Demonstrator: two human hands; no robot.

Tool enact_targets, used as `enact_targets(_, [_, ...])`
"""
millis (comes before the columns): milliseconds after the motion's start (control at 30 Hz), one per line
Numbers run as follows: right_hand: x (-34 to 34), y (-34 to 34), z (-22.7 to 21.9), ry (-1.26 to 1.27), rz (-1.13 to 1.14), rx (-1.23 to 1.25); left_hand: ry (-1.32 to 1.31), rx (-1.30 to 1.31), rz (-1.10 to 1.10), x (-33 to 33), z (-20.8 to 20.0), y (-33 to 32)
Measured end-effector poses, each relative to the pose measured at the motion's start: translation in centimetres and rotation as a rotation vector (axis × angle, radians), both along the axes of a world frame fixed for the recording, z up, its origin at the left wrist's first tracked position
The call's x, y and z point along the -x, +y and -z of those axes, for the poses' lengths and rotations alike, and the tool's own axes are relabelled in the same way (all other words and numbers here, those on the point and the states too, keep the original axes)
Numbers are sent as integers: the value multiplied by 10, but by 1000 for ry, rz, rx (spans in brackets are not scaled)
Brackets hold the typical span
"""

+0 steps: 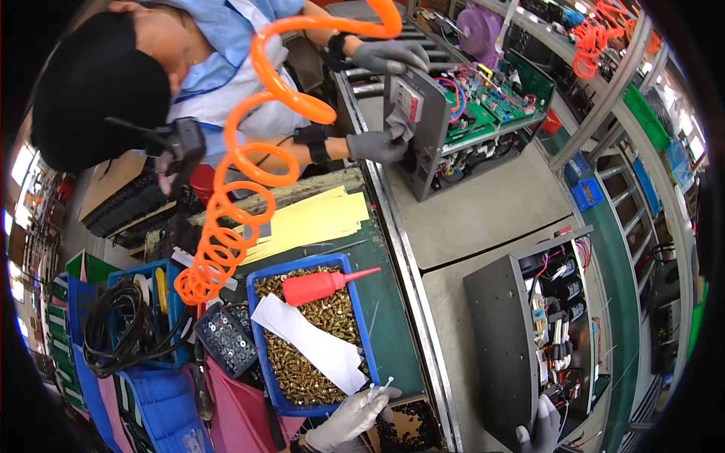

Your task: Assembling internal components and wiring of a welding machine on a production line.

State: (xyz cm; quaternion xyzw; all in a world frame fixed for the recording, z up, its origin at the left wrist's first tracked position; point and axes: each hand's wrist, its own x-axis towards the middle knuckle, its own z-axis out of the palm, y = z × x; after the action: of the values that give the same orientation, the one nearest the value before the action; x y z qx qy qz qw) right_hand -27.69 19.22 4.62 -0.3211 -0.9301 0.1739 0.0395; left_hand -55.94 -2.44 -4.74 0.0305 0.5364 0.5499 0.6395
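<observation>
My left hand [351, 419], in a white glove, is at the lower edge over a box of small black parts [408, 430]. Its fingers are closed on a thin white strip [390, 382], too small to name surely. In another white glove, my right hand [542, 426] rests at the near end of a black metal equipment case [495, 340], thumb and fingers apart. Wires and components show inside this case. Beside my left hand, a blue bin [283, 408] of brass-coloured screws [298, 377] holds a red squeeze bottle [317, 287] and white paper [310, 340].
Across the bench, a co-worker's grey-gloved hands [377, 146] touch another case with green circuit boards [483, 113]. An orange coiled hose [257, 162] hangs at left. Yellow sheets [317, 219], a tray of nuts [226, 340], a screwdriver [202, 392] and black cables [121, 325] lie around.
</observation>
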Motion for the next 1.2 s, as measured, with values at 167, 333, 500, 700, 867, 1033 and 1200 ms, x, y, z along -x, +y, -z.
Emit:
enact_targets(167, [6, 3, 3, -26, -4, 1, 402, 52, -93, -9, -5, 5])
enact_targets(333, [4, 2, 4, -38, -12, -48, 454, 29, -94, -12, 6, 1])
enact_targets(500, [4, -1, 3, -33, 8, -49, 367, 45, -154, -15, 7, 2])
enact_targets(700, [0, 0, 3, -9, 8, -12, 244, 90, -176, -9, -17, 10])
enact_targets(867, [2, -1, 0, -6, 20, -7, 265, 56, -174, -8, -21, 13])
enact_targets(1033, [-3, 4, 4, -8, 12, 23, 269, 111, -159, -8, -24, 15])
enact_targets(1200, [-6, 4, 6, -18, -7, 30, 355, 117, -132, -8, -30, 13])
